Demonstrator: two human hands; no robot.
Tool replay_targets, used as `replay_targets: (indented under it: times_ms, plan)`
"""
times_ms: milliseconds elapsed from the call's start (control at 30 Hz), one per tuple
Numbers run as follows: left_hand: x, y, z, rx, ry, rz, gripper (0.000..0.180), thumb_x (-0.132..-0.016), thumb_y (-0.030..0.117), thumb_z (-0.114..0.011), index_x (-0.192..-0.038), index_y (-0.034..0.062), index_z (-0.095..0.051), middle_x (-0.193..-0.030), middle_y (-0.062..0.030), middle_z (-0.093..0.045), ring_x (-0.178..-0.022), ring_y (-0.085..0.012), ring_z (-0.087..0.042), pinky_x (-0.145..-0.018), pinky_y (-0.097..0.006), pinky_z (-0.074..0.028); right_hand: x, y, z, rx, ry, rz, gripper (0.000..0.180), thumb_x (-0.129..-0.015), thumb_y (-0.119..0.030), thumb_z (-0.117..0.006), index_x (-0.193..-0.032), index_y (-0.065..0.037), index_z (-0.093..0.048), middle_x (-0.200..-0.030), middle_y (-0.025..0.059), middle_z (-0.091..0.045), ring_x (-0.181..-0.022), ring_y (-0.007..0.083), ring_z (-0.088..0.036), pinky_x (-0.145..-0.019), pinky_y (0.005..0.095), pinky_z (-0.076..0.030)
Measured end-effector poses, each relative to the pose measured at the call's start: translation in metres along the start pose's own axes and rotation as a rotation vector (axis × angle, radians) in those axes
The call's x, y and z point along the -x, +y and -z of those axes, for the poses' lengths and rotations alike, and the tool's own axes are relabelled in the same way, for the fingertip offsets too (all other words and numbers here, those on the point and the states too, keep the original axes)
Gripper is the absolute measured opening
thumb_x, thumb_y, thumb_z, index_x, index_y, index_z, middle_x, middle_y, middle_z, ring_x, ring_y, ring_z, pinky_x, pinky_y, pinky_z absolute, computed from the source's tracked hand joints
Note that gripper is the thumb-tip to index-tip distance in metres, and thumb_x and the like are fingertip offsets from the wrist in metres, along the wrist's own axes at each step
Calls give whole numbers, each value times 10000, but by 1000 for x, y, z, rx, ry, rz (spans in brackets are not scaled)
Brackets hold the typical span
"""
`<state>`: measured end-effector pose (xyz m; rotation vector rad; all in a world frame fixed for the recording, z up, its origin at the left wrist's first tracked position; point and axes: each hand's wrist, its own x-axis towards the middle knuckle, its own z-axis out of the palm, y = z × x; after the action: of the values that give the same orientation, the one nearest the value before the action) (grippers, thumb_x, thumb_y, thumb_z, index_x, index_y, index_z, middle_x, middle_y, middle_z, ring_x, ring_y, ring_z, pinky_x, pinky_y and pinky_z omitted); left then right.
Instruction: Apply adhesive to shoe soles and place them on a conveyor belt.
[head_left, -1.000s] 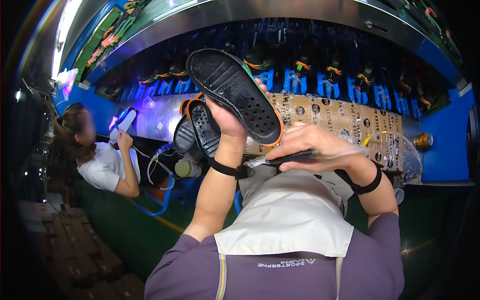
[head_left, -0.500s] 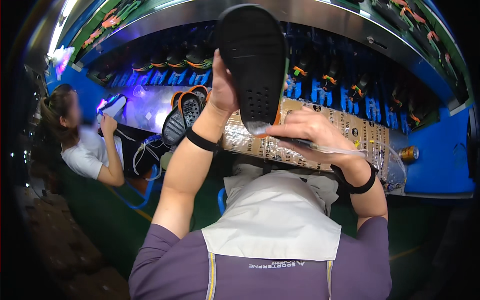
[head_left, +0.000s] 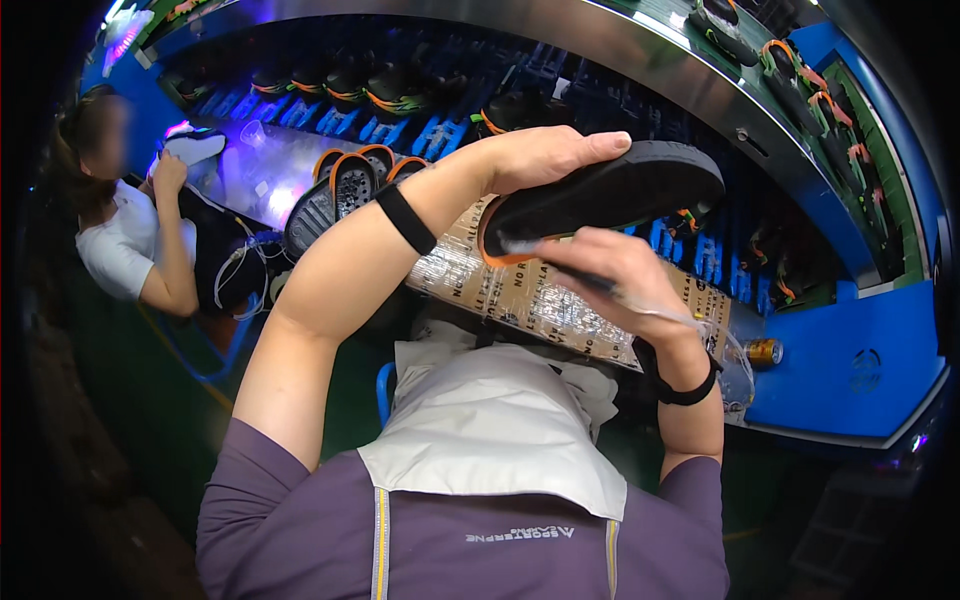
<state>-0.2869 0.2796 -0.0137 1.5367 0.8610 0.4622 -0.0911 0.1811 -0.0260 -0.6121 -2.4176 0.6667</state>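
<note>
While the left hand [head_left: 548,160] grips the black sole [head_left: 620,195] above the desk [head_left: 505,292], the right hand [head_left: 622,268] grasps a brush [head_left: 585,279], tip at the orange-rimmed end.

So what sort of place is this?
Probably a shoe factory, likely its assembly line: the left hand holds a black sole, more soles lie nearby, and dark shoes stand in a row along blue supports.

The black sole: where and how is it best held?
Probably by the long far edge of the black sole, where the left hand is, coming from beyond it: its long, flat shape offers an edge to pinch, and the right hand holds a tool at the orange-rimmed left end.
</note>
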Motion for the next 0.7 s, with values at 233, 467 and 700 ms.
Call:
replay_targets:
  times_ms: [233, 467, 700]
  plan:
    - [-3, -7, -6, -48, -9, 101, 812, -1026, 730, -444, -1185, 3, -768, -1037, -110, -757, -932, -173, -692, -859, -332, -554, -3, -13, 5, 18, -98, -110, 316, -843, -83, -799, -1153, -57, -746, -931, 105, -690, -854, 320, -672, -751, 421, -536]
    - [7, -26, 8, -105, 143, 104, 791, -1047, 700, -423, -1184, -1, -763, -1018, -105, -758, -934, -158, -690, -866, -323, -548, 8, 1, 4, -82, -171, 10, 261, -880, -120, -778, -1133, -54, -768, -919, 91, -705, -840, 280, -678, -734, 388, -539]
    - [40, -120, -1, 1118, 383, -444, 846, -1065, 722, -186, -1560, 95, -466, -1489, -126, -583, -1400, -296, -525, -1173, -512, -396, 60, 36, -21, -499, 567, -462, 227, -887, -62, -714, -1097, 7, -766, -903, 28, -736, -729, 68, -603, -624, 244, -469]
